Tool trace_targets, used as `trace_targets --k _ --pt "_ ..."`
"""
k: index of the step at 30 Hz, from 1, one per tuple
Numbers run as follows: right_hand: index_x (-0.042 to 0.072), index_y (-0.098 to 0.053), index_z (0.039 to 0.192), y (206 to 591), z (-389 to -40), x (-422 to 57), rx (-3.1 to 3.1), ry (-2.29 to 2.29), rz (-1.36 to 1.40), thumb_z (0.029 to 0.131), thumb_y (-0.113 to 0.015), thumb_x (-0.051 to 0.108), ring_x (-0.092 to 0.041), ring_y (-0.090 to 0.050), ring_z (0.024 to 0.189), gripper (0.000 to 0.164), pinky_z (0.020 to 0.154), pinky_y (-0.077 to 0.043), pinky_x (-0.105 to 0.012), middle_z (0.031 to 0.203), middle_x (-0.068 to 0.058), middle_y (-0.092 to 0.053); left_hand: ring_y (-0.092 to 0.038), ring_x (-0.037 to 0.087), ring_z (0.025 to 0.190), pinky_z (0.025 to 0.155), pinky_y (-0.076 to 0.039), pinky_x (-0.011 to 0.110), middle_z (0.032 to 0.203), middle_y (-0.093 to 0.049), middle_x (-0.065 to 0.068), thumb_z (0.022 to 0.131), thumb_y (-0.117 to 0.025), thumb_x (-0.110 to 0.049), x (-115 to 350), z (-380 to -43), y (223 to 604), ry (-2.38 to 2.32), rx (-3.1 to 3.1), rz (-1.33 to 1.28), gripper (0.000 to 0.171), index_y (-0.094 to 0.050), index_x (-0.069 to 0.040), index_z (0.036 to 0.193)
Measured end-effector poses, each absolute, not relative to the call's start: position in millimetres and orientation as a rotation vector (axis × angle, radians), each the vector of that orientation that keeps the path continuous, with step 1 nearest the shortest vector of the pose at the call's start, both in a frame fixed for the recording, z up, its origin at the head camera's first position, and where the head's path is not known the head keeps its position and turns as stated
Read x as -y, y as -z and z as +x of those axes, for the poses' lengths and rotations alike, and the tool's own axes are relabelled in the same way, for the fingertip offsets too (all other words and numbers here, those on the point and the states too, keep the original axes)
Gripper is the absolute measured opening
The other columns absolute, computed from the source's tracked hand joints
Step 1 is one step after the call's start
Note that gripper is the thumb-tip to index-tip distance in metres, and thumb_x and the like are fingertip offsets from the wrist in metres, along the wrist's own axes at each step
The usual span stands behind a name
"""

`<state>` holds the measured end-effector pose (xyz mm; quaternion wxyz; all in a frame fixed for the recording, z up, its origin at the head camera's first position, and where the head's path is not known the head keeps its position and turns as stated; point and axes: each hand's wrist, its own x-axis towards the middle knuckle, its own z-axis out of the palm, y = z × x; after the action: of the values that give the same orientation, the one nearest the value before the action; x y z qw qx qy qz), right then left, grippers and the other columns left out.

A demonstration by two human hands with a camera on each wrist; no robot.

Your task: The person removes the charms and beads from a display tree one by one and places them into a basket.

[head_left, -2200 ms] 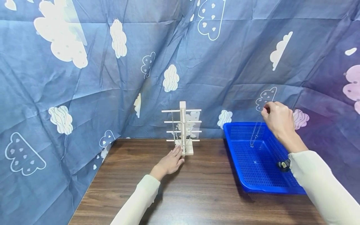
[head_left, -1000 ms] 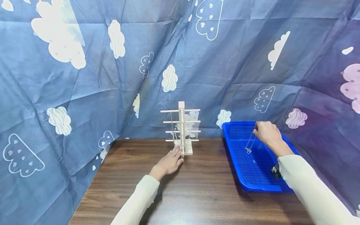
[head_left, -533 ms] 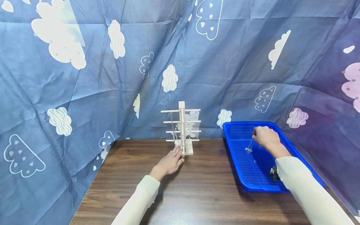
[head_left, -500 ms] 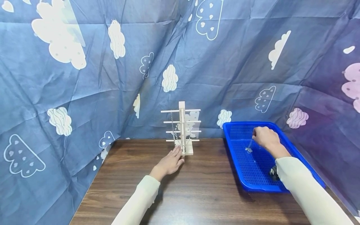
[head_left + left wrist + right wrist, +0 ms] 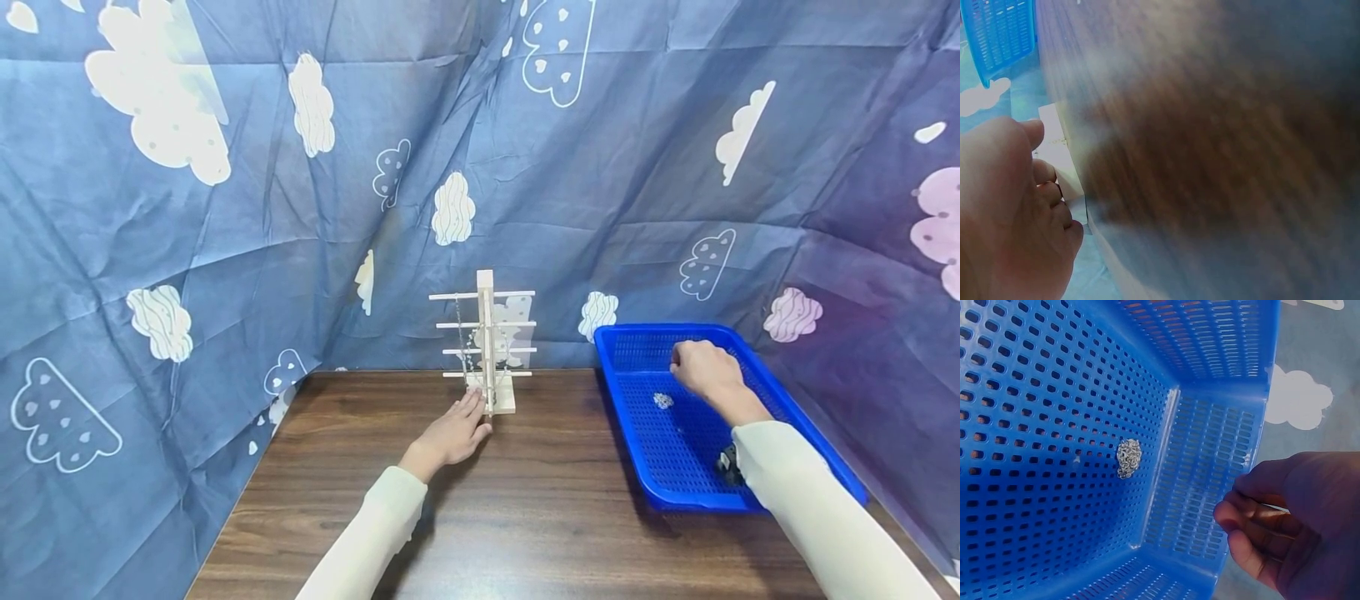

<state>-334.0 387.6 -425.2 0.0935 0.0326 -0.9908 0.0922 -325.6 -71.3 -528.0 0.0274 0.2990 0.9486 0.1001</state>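
A silver chain necklace (image 5: 663, 401) lies bunched in a small heap on the floor of the blue plastic basket (image 5: 637, 458). In the right wrist view the necklace (image 5: 1128, 458) is apart from my right hand (image 5: 1279, 519), whose loosely bent fingers hold nothing. That right hand (image 5: 708, 368) hovers over the basket in the head view. My left hand (image 5: 448, 435) lies with straight fingers on the base of a wooden jewellery stand (image 5: 486, 287). Several chains hang from the stand's crossbars. The left wrist view shows the left hand (image 5: 1016, 212) at the pale wooden base (image 5: 1059, 156).
A small black object (image 5: 729, 464) sits in the basket beside my right sleeve. The basket stands on the right of the brown wooden table (image 5: 540, 533). A blue cloud-print cloth (image 5: 300, 208) hangs close behind the stand and basket.
My right hand has come down over the basket, lowered the necklace to its floor and let it go. The left hand has stayed on the stand's base.
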Motion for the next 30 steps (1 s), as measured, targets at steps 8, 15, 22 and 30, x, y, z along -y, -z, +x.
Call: trace_targets --k 8,15,22,30 --pt "0.005 -0.072 0.089 418.2 -332.1 -387.0 2.931 -0.266 0.123 0.095 -0.069 0.015 -0.045 -0.07 0.082 0.012 0.065 -0.056 -0.063 0.091 -0.021 -0.074 -0.02 0.036 0.166 0.135 -0.026 0.05 0.177 -0.02 0.023 0.116 -0.038 -0.035 70.7 -326.0 526.8 -0.308 -2.933 0.919 0.064 -0.028 0.005 0.166" --pt "0.005 -0.071 0.09 417.8 -332.6 -383.6 2.921 -0.298 0.125 0.096 -0.068 0.016 -0.041 -0.069 0.08 0.013 0.065 -0.055 -0.062 0.089 -0.018 -0.073 -0.021 0.036 0.165 0.135 -0.026 0.05 0.177 -0.02 0.022 0.116 -0.038 -0.035 70.7 -327.2 527.4 -0.292 -2.934 0.921 0.064 -0.028 0.004 0.166" --pt "0.006 -0.072 0.092 412.2 -334.2 -367.6 2.871 -0.356 0.14 0.098 -0.066 0.016 -0.033 -0.063 0.075 0.014 0.063 -0.053 -0.057 0.086 -0.013 -0.07 -0.021 0.037 0.165 0.135 -0.026 0.05 0.176 -0.021 0.023 0.116 -0.038 -0.034 72.2 -324.3 527.2 -0.307 -2.925 0.927 0.064 -0.029 0.005 0.165" --pt "0.003 -0.075 0.101 401.7 -332.3 -344.8 2.823 -0.385 0.178 0.099 -0.065 0.017 -0.038 -0.069 0.08 0.017 0.069 -0.056 -0.063 0.092 -0.015 -0.075 -0.022 0.039 0.165 0.134 -0.027 0.054 0.176 -0.021 0.025 0.116 -0.039 -0.031 71.5 -325.5 527.0 -0.31 -2.925 0.931 0.063 -0.029 0.007 0.164"
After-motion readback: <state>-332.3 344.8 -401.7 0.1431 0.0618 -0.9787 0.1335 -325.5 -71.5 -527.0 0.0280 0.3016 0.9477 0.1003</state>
